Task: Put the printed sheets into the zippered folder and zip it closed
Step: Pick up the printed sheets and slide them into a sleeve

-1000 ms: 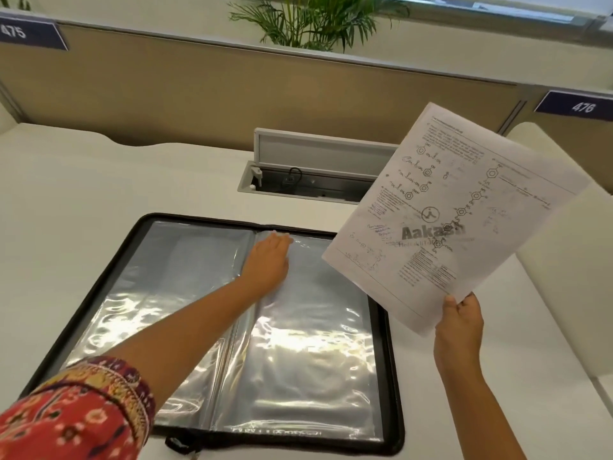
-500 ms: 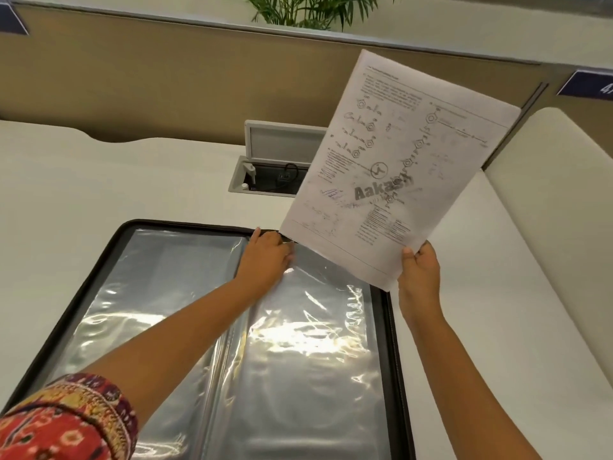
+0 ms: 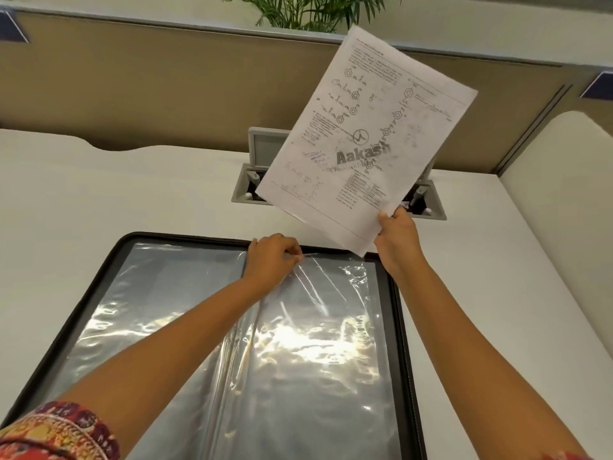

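A black zippered folder (image 3: 94,277) lies open flat on the white desk, its clear plastic sleeves (image 3: 318,360) facing up. My left hand (image 3: 272,260) pinches the top edge of the right-hand sleeve near the spine and lifts it slightly. My right hand (image 3: 396,237) grips the lower corner of a printed sheet (image 3: 368,134), holding it tilted in the air above the folder's far right corner. The sheet carries chemistry diagrams and a grey watermark.
An open cable hatch (image 3: 428,207) with a raised grey lid is set in the white desk (image 3: 116,187) just behind the folder. A tan partition (image 3: 149,84) with a plant (image 3: 315,8) above it runs along the back. A white side panel (image 3: 564,200) stands at right.
The view has moved closer over the folder. My left hand went from lying flat on the sleeve to pinching its top edge. The sheet in my right hand has come leftward toward the folder.
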`<state>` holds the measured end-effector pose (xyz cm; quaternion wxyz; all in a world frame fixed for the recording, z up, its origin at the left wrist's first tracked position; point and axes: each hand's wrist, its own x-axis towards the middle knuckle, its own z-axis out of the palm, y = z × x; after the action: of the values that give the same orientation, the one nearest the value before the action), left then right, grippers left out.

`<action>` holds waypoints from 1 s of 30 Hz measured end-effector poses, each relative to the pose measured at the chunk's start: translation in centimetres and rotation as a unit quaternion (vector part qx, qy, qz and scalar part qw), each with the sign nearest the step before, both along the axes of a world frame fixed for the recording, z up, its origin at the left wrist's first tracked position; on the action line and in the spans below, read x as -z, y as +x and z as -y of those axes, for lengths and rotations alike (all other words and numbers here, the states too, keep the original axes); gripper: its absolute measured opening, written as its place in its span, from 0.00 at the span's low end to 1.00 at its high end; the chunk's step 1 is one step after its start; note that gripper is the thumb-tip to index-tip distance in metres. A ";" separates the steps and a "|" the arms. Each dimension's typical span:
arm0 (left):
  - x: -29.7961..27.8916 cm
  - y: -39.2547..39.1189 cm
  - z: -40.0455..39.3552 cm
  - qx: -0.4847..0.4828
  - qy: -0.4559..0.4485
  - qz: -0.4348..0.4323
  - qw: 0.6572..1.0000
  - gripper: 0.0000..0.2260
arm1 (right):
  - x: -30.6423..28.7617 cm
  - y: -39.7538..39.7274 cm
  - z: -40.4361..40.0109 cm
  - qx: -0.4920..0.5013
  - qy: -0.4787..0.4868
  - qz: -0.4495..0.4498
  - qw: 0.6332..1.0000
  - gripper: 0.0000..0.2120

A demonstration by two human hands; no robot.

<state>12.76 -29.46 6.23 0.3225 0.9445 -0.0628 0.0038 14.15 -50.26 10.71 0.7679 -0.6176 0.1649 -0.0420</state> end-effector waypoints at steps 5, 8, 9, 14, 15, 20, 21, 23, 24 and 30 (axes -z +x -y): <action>-0.2 -0.1 -0.3 0.031 -0.019 0.063 0.997 0.01 | 0.1 2.0 -1.3 -0.009 0.016 -0.009 1.000 0.13; -0.1 -0.1 -0.5 0.044 -0.016 0.076 0.996 0.01 | 0.4 2.7 -2.3 -0.016 0.029 -0.017 0.999 0.11; -0.1 -0.1 -0.6 0.047 -0.017 0.075 0.996 0.01 | 0.5 3.0 -2.6 -0.017 0.026 -0.023 0.999 0.12; -0.6 -0.1 -0.3 0.046 -0.072 -0.051 0.995 0.07 | 1.4 4.1 -3.9 -0.042 0.001 -0.067 0.997 0.15; -0.7 -0.1 0.0 0.046 -0.066 -0.067 0.994 0.08 | 1.6 4.2 -4.2 -0.050 0.004 -0.073 0.996 0.15; -1.3 -0.2 1.4 0.036 -0.058 -0.036 0.997 0.07 | 2.1 3.8 -4.3 -0.091 -0.041 -0.084 0.991 0.15; -1.4 -0.2 1.5 0.033 -0.052 -0.027 0.998 0.07 | 2.2 3.5 -4.0 -0.099 -0.073 -0.087 0.989 0.15; -1.5 -0.1 1.4 0.035 -0.043 -0.016 0.998 0.08 | 2.4 3.0 -3.2 -0.111 -0.127 -0.092 0.981 0.14; -1.6 -0.1 1.3 0.037 -0.042 -0.013 0.998 0.07 | 2.6 2.8 -2.7 -0.118 -0.143 -0.091 0.978 0.14; -1.3 0.0 1.1 0.044 -0.049 -0.013 0.998 0.05 | 4.0 1.6 0.5 -0.115 -0.107 -0.089 0.984 0.14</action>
<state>12.72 -30.59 7.57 0.3688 0.9239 -0.1002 -0.0192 15.77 -50.75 6.74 0.6793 -0.7124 0.1544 0.0844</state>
